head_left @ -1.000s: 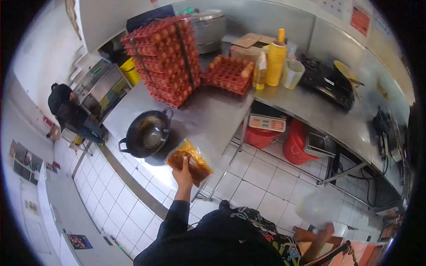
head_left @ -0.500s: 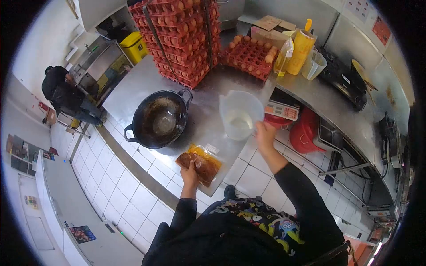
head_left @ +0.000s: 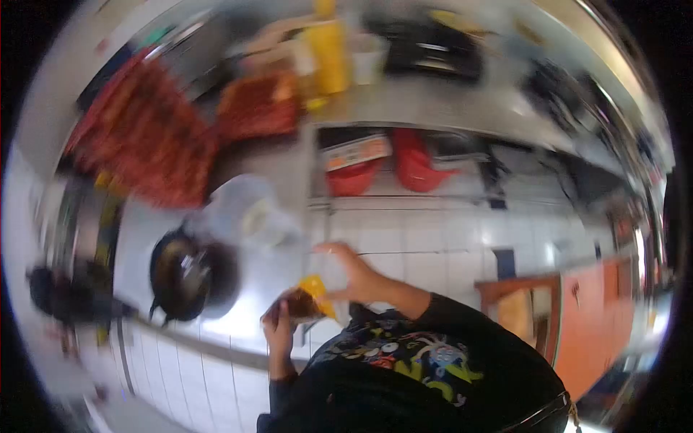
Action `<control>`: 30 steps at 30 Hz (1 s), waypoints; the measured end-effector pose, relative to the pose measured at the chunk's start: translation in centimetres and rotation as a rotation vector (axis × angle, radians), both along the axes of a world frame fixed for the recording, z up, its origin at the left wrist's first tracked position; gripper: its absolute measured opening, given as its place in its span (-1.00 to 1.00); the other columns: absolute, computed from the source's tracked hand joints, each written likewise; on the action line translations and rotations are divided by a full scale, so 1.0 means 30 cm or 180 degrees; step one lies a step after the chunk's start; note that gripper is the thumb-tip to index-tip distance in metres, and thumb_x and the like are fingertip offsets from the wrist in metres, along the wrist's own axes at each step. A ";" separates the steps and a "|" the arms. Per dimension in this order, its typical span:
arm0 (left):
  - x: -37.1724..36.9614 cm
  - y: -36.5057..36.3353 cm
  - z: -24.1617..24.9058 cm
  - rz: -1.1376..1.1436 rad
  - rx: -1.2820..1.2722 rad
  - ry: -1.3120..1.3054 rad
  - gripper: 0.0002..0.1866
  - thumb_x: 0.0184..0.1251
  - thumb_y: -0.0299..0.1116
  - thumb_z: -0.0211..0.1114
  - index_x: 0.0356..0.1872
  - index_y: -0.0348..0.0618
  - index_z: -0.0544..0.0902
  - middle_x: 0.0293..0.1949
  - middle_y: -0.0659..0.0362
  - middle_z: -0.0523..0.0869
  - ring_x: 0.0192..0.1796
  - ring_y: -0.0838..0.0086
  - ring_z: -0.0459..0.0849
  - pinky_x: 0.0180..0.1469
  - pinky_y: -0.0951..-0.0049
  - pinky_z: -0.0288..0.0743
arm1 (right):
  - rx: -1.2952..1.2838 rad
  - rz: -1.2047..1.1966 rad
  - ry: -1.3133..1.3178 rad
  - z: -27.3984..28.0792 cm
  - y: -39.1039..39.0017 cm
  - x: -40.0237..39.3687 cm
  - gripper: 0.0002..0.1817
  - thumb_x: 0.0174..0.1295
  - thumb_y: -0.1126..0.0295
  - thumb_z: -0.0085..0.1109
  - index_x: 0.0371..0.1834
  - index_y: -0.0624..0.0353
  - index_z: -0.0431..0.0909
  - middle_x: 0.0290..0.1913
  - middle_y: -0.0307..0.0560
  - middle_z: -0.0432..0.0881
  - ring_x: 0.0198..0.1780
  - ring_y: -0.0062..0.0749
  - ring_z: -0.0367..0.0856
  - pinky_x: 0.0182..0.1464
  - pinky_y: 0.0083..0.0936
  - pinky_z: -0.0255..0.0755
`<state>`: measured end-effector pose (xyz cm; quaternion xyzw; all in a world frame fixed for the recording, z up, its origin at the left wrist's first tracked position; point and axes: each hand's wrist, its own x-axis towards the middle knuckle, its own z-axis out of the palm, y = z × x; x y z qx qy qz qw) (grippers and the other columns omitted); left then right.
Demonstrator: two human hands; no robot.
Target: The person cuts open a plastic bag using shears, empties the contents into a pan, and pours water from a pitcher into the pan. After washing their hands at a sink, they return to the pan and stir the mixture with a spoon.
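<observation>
The whole view is smeared by motion. My left hand (head_left: 279, 333) grips the packet (head_left: 302, 304), brown with a yellow part, near the front of the steel table (head_left: 256, 289). Close to the packet's right end is my right hand (head_left: 354, 274), its fingers apart and nothing visible in them. Beyond my hands stands the translucent jug (head_left: 249, 206), with no hand on its handle. The black wok (head_left: 177, 278) sits to the left of the jug.
Stacked red egg trays (head_left: 148, 137) and one more egg tray (head_left: 258, 105) stand at the back left. A yellow container (head_left: 326, 58) is on the counter (head_left: 433, 101). Red buckets (head_left: 419, 162) are below it. A person (head_left: 65, 292) is at the far left.
The view has swung to the right. My right hand has let go of the jug and come near the packet. My left hand has lifted the packet and drawn it closer to my body.
</observation>
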<state>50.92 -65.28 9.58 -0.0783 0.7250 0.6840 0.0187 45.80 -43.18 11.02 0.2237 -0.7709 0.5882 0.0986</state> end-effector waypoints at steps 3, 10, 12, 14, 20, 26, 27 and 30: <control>-0.051 0.224 0.047 -0.1376 -0.0394 -0.0003 -0.71 0.38 -0.32 0.06 -0.13 -0.40 0.56 -0.19 0.08 0.64 -0.11 0.46 0.56 0.04 0.44 0.40 | 0.0141 0.0326 -0.0760 -0.059 0.228 0.108 -0.65 0.03 0.22 0.36 -0.18 0.15 0.53 -0.23 -0.12 0.59 -0.15 -0.32 0.54 0.01 -0.44 0.37; -0.014 0.940 -0.068 -0.3324 0.0640 -0.0231 -0.61 0.25 -0.40 0.16 0.08 -0.35 0.43 0.01 0.11 0.55 0.06 0.39 0.50 0.16 0.37 0.32 | -0.1927 -0.0897 -0.1206 0.002 0.853 0.614 -0.76 0.17 0.22 0.25 -0.42 0.17 0.51 -0.46 -0.27 0.54 -0.42 -0.58 0.46 -0.32 -0.62 0.35; 0.044 1.149 -0.111 -0.4347 0.1240 -0.0636 -0.49 0.03 -0.55 0.27 0.10 -0.31 0.43 0.05 0.14 0.54 0.12 0.36 0.50 0.20 0.37 0.33 | -0.2318 -0.1501 -0.1083 0.066 0.996 0.795 -0.78 0.22 0.24 0.19 -0.36 0.17 0.51 -0.44 -0.32 0.52 -0.39 -0.66 0.44 -0.30 -0.66 0.34; 0.191 1.368 -0.091 -0.4612 0.1167 -0.0852 -0.48 0.04 -0.57 0.27 0.12 -0.29 0.41 0.06 0.13 0.54 0.12 0.36 0.51 0.18 0.34 0.36 | -0.2742 -0.1953 -0.0921 0.078 1.130 0.950 -0.81 0.27 0.27 0.14 -0.31 0.17 0.50 -0.42 -0.37 0.50 -0.37 -0.74 0.42 -0.29 -0.70 0.33; 0.525 1.793 -0.098 -0.4762 0.1528 -0.2332 -0.47 0.17 -0.58 0.22 0.20 -0.21 0.31 0.08 0.07 0.51 0.12 0.27 0.52 0.08 0.26 0.50 | -0.2652 -0.3243 -0.0580 -0.069 1.548 1.271 -0.77 0.28 0.24 0.12 -0.19 0.17 0.51 -0.33 -0.32 0.52 -0.28 -0.71 0.42 -0.23 -0.69 0.36; 0.622 1.893 -0.065 -0.4431 0.0559 -0.2277 -0.40 0.27 -0.55 0.13 0.29 -0.02 0.11 0.16 0.01 0.43 0.06 0.06 0.57 -0.06 0.03 0.62 | 0.0772 -0.6655 -0.0871 -0.409 2.104 1.483 -0.59 0.14 0.17 0.19 -0.05 0.22 0.46 -0.13 0.01 0.54 -0.12 -0.15 0.51 -0.12 -0.29 0.43; 0.612 1.885 -0.073 -0.4413 0.0570 -0.2235 -0.40 0.27 -0.55 0.13 0.29 -0.02 0.11 0.16 0.01 0.43 0.06 0.06 0.57 -0.06 0.03 0.62 | 0.1392 -0.6922 -0.0928 -0.461 2.177 1.527 -0.57 0.12 0.19 0.19 -0.02 0.21 0.45 -0.10 0.05 0.52 -0.05 -0.07 0.49 -0.10 -0.21 0.42; 0.574 1.835 -0.104 -0.3896 0.0643 -0.2287 -0.41 0.27 -0.57 0.12 0.29 -0.03 0.12 0.14 0.01 0.45 0.06 0.07 0.57 -0.07 0.04 0.63 | 0.1971 -0.6353 -0.2411 -0.516 2.228 1.624 -0.60 0.12 0.26 0.15 0.02 0.13 0.42 -0.08 0.04 0.49 -0.02 -0.01 0.44 -0.04 -0.19 0.38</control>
